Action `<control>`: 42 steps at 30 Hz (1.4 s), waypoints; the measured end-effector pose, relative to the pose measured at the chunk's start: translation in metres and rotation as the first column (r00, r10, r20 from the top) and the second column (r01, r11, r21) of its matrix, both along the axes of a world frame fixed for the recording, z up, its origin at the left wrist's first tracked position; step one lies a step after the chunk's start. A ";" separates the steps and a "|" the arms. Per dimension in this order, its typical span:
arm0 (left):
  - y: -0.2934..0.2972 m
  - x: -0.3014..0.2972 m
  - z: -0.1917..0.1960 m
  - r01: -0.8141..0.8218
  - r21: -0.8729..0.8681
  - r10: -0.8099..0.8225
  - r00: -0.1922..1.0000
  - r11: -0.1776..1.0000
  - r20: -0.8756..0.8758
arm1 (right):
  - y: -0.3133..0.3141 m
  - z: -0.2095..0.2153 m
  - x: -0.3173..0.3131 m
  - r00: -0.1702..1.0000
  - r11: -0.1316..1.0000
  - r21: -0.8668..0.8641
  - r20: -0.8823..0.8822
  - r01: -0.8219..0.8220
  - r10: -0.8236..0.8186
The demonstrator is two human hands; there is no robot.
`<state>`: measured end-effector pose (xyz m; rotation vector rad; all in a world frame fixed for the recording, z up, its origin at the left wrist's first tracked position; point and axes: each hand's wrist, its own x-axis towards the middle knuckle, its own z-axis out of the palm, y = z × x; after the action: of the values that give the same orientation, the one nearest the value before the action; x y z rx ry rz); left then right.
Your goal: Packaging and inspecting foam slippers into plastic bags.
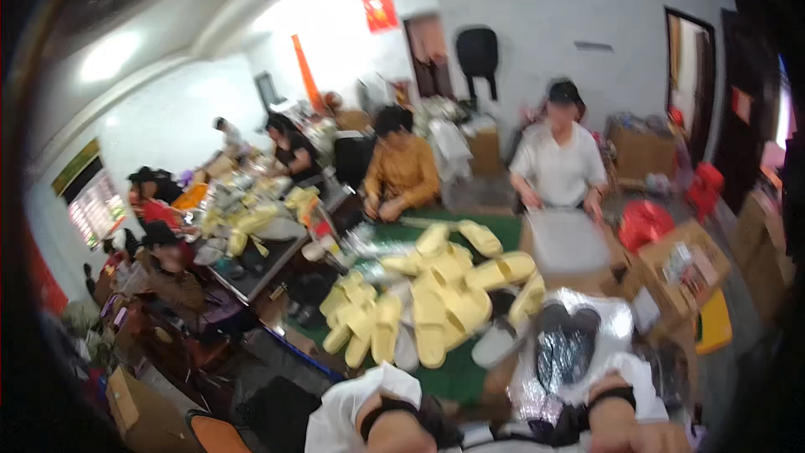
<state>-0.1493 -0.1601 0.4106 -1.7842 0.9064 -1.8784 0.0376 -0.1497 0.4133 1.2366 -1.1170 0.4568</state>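
Both of my hands are low at the bottom edge, blurred and partly cut off. My left hand, below a white sleeve and black wristband, is near the front of the green table. My right hand also has a black band above it; its fingers are too smeared to read. Just beyond it lies a pair of dark slippers on shiny clear plastic wrapping. Left of these, a heap of yellow slippers covers much of the table, with a few grey slippers among them.
Across the table a person in white handles a pale flat sheet. A person in mustard sits further left. Several others work at a second table. An open cardboard box and red bag stand right.
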 end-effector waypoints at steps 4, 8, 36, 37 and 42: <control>0.103 0.017 -0.094 -0.442 -0.777 -0.028 0.862 0.447 -0.506 | 0.058 -0.104 0.022 0.338 0.287 0.394 -0.065 0.873 -0.939; 0.177 0.051 -0.250 -0.866 -0.498 -0.307 0.483 -0.034 -0.820 | 0.114 -0.221 0.072 -0.449 0.016 0.714 0.457 0.700 -0.768; 0.186 0.146 -0.346 -0.680 -0.556 -0.557 0.724 -0.478 -0.407 | 0.131 -0.267 0.157 0.000 -0.840 0.020 1.000 0.542 0.024; 0.188 0.148 -0.337 -0.492 -0.485 -0.514 0.852 -0.723 -0.098 | 0.126 -0.266 0.161 0.022 -0.895 0.035 0.999 0.444 0.049; 0.171 0.185 -0.267 -0.463 -0.541 -0.604 0.790 -0.702 0.107 | 0.077 -0.375 0.191 0.188 -0.900 0.074 0.968 0.429 0.169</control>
<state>0.0357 0.0112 0.1433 1.0867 0.8484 0.6750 0.2283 -0.0726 0.0382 -1.8656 -0.8581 0.2635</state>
